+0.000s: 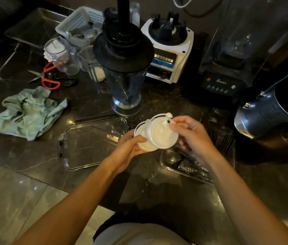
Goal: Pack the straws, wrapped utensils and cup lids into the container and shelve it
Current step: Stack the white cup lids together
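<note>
Holding stacked lids (157, 133), left hand (130, 147) grips below, right hand (191, 133) pinches the top; loosely nested, they could slip before reaching the container (168, 165) at five o'clock.

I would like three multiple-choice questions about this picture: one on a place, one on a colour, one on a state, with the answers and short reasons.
1. Where does the green cloth lie?
A. Left of the container lid
B. On the white blender base
C. Inside the basket

2. What colour are the scissors' handles?
A. Blue
B. Orange-red
C. White

3. What are the hands doing?
A. Both rest flat on the counter
B. Both hold the cup lids
C. One lifts the cloth

Answers: 1 A, it lies on the counter left of the clear container lid. 2 B, orange-red loops show. 3 B, left hand and right hand grip the white cup lids.
</note>
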{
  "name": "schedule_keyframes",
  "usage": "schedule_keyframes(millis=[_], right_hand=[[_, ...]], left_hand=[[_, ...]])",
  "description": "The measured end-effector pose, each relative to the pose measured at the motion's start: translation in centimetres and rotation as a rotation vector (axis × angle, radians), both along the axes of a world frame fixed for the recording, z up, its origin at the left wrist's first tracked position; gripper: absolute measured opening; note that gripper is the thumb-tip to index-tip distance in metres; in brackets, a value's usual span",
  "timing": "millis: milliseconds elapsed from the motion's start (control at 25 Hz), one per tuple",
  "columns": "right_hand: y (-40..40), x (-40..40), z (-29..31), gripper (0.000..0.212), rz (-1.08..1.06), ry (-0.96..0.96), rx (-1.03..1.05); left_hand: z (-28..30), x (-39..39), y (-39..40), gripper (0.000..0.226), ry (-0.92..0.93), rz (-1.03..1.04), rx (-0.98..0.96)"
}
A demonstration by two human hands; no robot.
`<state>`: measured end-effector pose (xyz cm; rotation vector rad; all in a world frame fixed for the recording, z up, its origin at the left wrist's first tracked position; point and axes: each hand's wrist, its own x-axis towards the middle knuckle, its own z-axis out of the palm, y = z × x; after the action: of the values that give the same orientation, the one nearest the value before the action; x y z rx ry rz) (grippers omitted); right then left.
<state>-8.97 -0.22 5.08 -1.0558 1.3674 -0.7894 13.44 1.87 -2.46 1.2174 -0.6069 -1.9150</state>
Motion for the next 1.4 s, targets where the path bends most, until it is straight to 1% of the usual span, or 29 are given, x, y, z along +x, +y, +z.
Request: schedule_keyframes(millis=[120,320,480,600,720,800,880,1000,1120,1320,1400], right_hand=[[-0.2,3.4,-0.7,0.015,0.093,0.055,0.019],[-0.2,7.8,-2.6,0.012,0.265,0.163,-0.01],[-0.3,10.5,-3.6,0.012,0.355,0.208,-0.065],[-0.6,11.4,-4.1,0.011,0.398,0.259,-0.075],[-0.7,11.7,-4.5,0.01,0.4,0.268,-0.076],[-0.6,12.0,-4.5,0.01,0.373,0.206,-0.049],[-0.1,12.2,-4.6,0.016,0.325,0.155,0.007],[0.6,12.6,-5.3,0.028,0.314,0.199,0.092],[0.9,12.9,-6.1,0.027,0.32,0.24,0.08],[1.0,12.8,-6.6,0.025,0.284,0.157,0.124],[0.9,12.8,-6.9,0.024,0.26,0.141,0.139]], left_hand=[[0.6,1.6,1.1,0.047,0.034,0.04,-0.015],[0.5,4.9,3.5,0.045,0.075,0.161,0.038],[0.0,6.0,4.4,0.057,-0.029,0.143,-0.002],[-0.8,6.9,4.6,0.057,-0.083,0.165,-0.009],[-1.1,7.6,4.8,0.057,-0.065,0.154,-0.015],[-1.0,7.8,4.6,0.054,-0.008,0.139,-0.005],[-1.0,7.8,4.6,0.051,0.033,0.147,-0.001],[-1.6,7.7,5.0,0.045,0.047,0.177,-0.012],[-2.3,7.7,5.5,0.044,0.062,0.174,-0.008],[-2.0,7.7,5.1,0.04,-0.005,0.218,-0.013],[-2.1,7.9,4.8,0.047,-0.045,0.226,-0.003]])
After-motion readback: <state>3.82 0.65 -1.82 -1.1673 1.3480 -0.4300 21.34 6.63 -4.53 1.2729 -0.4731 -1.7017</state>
